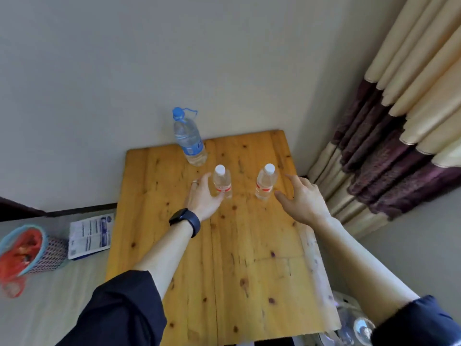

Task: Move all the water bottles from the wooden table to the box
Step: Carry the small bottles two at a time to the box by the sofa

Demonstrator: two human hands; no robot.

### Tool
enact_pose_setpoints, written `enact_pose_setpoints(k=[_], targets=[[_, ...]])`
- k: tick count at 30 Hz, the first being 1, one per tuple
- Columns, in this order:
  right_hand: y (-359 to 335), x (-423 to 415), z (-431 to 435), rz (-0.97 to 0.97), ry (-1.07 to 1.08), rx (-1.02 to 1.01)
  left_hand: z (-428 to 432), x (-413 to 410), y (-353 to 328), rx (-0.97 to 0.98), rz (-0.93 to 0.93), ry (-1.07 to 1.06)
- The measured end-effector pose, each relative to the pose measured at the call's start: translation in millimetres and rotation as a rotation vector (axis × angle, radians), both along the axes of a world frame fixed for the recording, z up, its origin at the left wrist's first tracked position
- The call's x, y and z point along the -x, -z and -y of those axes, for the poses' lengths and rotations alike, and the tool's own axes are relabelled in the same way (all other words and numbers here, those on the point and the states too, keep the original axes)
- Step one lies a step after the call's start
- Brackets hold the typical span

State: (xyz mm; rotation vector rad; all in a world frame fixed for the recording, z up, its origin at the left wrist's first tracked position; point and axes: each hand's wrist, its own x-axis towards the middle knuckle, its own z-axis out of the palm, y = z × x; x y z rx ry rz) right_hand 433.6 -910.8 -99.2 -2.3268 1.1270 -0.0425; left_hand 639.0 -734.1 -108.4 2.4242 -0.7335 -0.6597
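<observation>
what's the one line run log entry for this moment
phase: reaching | left hand: open, at left small bottle | right hand: open, short of right small bottle | large blue-capped bottle: untouched | all on wooden table

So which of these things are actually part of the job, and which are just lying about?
Part of the job:
- large blue-capped water bottle
- left white-capped bottle
- right white-capped bottle
- wooden table
- left hand, touching its bottle
- right hand, open, not yet touching

Just lying about:
- patterned basket
- printed packet
- curtain
</observation>
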Motion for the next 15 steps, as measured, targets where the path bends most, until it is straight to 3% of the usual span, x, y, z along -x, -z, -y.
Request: enact_pose_setpoints(k=[8,15], targets=[[66.1,-84.7,74.2,0.046,0.043,-0.353,66.5,-44.8,41.9,-0.034,-0.215,-0.153],[110.5,-90.7,71.0,0.015,0.115,-0.432,77.9,-52.7,77.9,0.13,-0.294,-0.135]])
